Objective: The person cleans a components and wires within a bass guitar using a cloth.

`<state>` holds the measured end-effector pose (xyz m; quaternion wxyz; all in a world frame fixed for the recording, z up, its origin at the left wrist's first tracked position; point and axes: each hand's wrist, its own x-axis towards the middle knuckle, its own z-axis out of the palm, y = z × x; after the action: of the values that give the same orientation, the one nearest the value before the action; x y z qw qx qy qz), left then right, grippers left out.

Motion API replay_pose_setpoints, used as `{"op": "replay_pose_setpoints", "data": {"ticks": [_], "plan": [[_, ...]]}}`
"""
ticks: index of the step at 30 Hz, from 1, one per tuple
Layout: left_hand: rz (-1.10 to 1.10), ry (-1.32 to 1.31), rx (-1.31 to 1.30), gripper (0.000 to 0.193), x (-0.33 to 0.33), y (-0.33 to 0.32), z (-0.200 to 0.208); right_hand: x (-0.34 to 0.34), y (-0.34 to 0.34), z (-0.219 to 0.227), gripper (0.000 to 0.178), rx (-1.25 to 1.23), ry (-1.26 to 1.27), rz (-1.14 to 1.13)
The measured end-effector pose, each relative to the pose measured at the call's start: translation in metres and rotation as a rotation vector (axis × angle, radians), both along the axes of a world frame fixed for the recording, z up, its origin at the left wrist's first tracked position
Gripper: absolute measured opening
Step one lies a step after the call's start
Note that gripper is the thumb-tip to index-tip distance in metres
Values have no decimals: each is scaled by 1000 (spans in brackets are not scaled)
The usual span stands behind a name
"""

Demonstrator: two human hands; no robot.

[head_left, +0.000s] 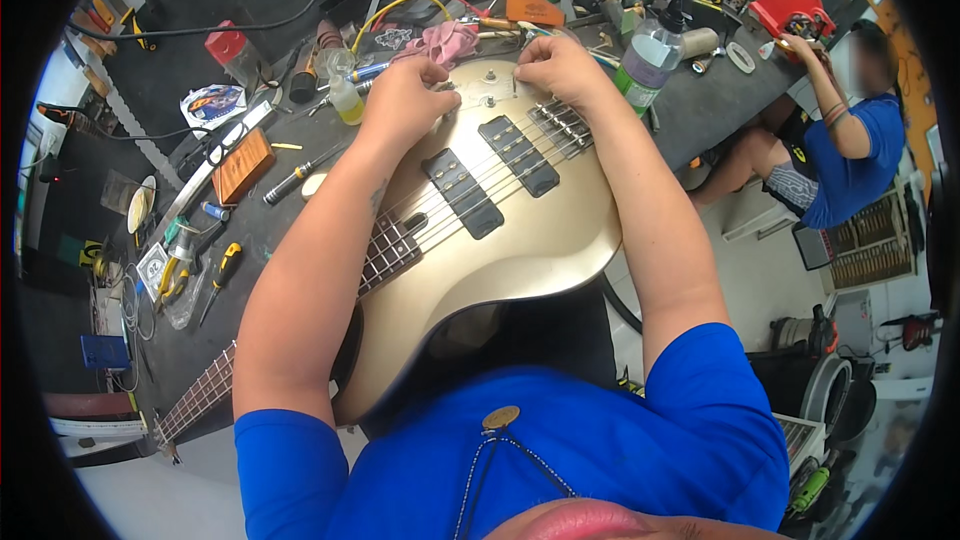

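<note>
A gold electric bass guitar (560, 230) lies across the bench edge in front of me, its neck running to the lower left. Two black pickups (462, 193) and a metal bridge (562, 130) sit on its body. At the far edge of the body, bare metal control posts (489, 101) stick up between my hands. My left hand (402, 100) is closed in a pinch beside the posts, on their left. To their right, my right hand (562, 70) pinches with fingertips close to the body's surface. Whatever either pinch holds is too small to make out.
Beyond the guitar lie a pink cloth (447, 44) and a pump bottle (650, 58). A small bottle of yellow liquid (346, 102), a wooden block (243, 166) and a yellow-handled screwdriver (226, 265) are at left. Another person (850, 155) sits at right by a red container (790, 8).
</note>
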<state>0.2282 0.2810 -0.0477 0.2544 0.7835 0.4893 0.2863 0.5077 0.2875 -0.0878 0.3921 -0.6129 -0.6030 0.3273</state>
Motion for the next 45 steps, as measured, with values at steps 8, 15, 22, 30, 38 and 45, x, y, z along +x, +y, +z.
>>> {"op": "replay_pose_setpoints", "data": {"ticks": [8,15,22,30,38,45], "plan": [[41,48,24,42,4,-3,-2,-9,-9,14,21,10,-57,-35],[31,131,13,29,7,-8,5,-5,-7,7,15,10,32,-6],[56,138,77,25,9,-16,6,-10,-10,12,16,5,12,-9],[55,172,119,24,10,-16,4,-9,-10,10,16,17,-22,-15],[39,168,211,24,9,-12,0,-11,-9,12,15,7,37,-30],[17,144,229,24,15,-13,1,6,-3,2,24,28,38,-17]]}}
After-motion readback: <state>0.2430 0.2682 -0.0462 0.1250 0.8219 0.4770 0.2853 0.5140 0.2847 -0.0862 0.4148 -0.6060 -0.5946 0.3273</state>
